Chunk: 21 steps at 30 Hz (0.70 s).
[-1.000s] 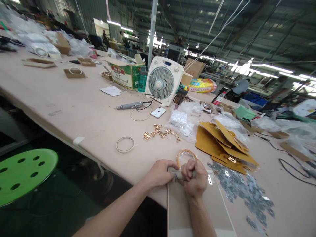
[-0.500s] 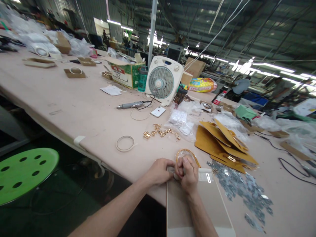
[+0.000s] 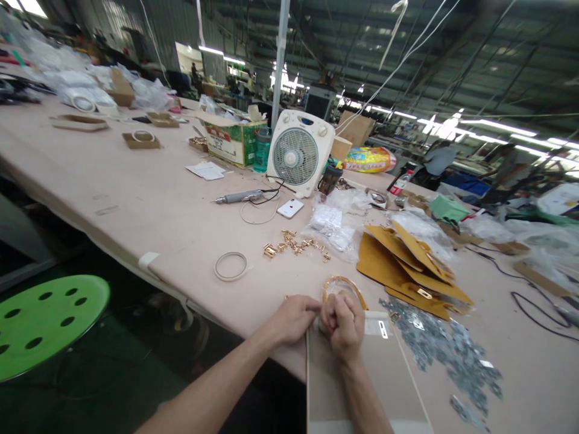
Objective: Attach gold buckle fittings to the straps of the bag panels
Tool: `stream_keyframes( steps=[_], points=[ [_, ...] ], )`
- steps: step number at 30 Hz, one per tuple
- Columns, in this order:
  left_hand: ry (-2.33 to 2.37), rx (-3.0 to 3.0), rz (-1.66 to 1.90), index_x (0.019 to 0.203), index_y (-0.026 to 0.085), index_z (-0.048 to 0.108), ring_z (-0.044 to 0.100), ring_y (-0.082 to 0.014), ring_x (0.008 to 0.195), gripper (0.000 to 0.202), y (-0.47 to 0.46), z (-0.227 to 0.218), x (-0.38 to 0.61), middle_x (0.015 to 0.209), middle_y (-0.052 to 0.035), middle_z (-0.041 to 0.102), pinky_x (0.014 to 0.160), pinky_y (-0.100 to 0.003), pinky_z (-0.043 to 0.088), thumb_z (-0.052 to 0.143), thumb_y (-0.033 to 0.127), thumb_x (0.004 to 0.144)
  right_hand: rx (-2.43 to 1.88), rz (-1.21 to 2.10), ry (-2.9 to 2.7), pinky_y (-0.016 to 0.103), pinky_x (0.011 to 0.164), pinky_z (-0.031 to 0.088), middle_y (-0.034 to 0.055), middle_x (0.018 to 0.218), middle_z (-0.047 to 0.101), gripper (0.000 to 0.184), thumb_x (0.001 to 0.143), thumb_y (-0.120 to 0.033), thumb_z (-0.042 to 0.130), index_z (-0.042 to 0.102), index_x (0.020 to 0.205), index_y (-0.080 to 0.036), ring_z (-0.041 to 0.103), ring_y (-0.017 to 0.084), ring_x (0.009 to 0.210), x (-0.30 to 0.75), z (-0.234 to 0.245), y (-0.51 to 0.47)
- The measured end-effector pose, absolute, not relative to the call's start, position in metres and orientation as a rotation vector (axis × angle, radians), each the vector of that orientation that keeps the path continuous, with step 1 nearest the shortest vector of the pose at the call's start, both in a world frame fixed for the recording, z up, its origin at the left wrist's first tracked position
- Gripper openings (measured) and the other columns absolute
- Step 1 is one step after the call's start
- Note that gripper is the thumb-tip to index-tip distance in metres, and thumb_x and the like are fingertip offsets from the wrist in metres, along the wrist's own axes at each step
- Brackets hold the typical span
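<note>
My left hand (image 3: 296, 317) rests at the table edge by the upper left corner of a flat beige panel (image 3: 325, 386), its fingers bent and pressed together near my right hand. What lies between those fingertips is hidden. Closed in a fist, my right hand (image 3: 346, 325) sits on the panel's top end; anything inside it is covered. Just beyond my knuckles an orange-brown curved handle (image 3: 346, 280) in clear plastic arches up. A white slotted plate (image 3: 383, 329) shows on the panel to the right of my fist.
Right of the panel spreads a pile of small silver metal plates (image 3: 452, 346). Behind it lie stacked mustard bag pieces (image 3: 407, 262). Gold fittings (image 3: 296, 243), a tape roll (image 3: 230, 266), a phone (image 3: 290, 208), a grey handheld tool (image 3: 239, 196) and a fan (image 3: 297, 154) stand farther back.
The view has shifted slightly, so everything sits a little lower in the picture. My left fingers have moved slightly at the panel's corner; my right fist stays at the same place on it.
</note>
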<state>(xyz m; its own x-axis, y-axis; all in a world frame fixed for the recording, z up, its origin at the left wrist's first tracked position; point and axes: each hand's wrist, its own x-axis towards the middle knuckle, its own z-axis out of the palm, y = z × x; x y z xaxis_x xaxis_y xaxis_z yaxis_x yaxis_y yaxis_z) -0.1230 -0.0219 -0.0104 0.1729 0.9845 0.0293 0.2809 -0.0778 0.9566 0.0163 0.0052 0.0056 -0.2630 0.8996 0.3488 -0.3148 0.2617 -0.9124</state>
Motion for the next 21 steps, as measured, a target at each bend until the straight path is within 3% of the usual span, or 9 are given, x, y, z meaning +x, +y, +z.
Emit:
stream_keyframes(
  steps=[2,7,12,15,19,21],
  points=[
    [1.249,1.547,0.988,0.089,0.022,0.083,0.071,-0.0204,0.100,0.046,-0.022,-0.010,-0.123,0.098,0.0020,0.082,0.095,-0.025,0.049,0.043,0.012,0.068,-0.652,1.331,-1.371,0.024,0.041,0.023,-0.0067,0.049,0.039,0.046,0.101,-0.041,0.058,0.046,0.062,-0.022,0.032,0.008,0.041,0.017,0.002,0.007],
    [1.285,1.500,1.001,0.104,0.023,0.083,0.071,-0.0214,0.104,0.053,-0.023,-0.014,-0.122,0.109,0.0011,0.082,0.097,-0.026,0.049,0.045,0.014,0.069,-0.474,1.268,-1.292,0.025,0.046,0.029,-0.0069,0.051,0.038,0.041,0.102,-0.037,0.055,0.047,0.065,-0.022,0.036,0.010,0.044,0.026,0.018,0.002],
    [1.321,1.486,0.971,0.080,0.018,0.079,0.071,-0.0217,0.087,0.034,-0.022,-0.011,-0.116,0.086,-0.0025,0.080,0.088,-0.028,0.053,0.046,0.022,0.079,-0.676,1.278,-1.438,0.026,0.046,0.029,-0.0059,0.052,0.040,0.044,0.098,-0.045,0.059,0.046,0.061,-0.023,0.034,0.010,0.046,0.017,-0.001,0.000],
    [1.349,1.536,1.010,0.087,0.019,0.079,0.071,-0.0239,0.089,0.034,-0.029,-0.013,-0.111,0.092,-0.0041,0.081,0.085,-0.030,0.056,0.047,0.030,0.086,-0.790,1.197,-1.433,0.026,0.048,0.033,-0.0048,0.052,0.041,0.045,0.092,-0.055,0.059,0.047,0.062,-0.023,0.037,0.012,0.050,0.018,-0.016,-0.003],
    [1.495,1.723,1.004,0.102,0.032,0.081,0.075,-0.0264,0.101,0.034,-0.019,-0.044,-0.118,0.111,0.0017,0.082,0.092,-0.036,0.061,0.054,0.043,0.085,-0.960,1.088,-1.323,0.027,0.051,0.038,-0.0021,0.055,0.046,0.044,0.087,-0.061,0.059,0.053,0.066,-0.024,0.045,0.016,0.057,0.033,-0.038,-0.012],
    [1.520,1.849,1.038,0.098,0.040,0.081,0.077,-0.0270,0.101,0.032,-0.006,-0.063,-0.119,0.109,0.0079,0.082,0.090,-0.037,0.064,0.058,0.047,0.077,-1.049,1.030,-1.235,0.027,0.052,0.038,-0.0017,0.056,0.048,0.040,0.083,-0.062,0.064,0.056,0.071,-0.025,0.047,0.017,0.058,0.043,-0.052,-0.021]
  ],
)
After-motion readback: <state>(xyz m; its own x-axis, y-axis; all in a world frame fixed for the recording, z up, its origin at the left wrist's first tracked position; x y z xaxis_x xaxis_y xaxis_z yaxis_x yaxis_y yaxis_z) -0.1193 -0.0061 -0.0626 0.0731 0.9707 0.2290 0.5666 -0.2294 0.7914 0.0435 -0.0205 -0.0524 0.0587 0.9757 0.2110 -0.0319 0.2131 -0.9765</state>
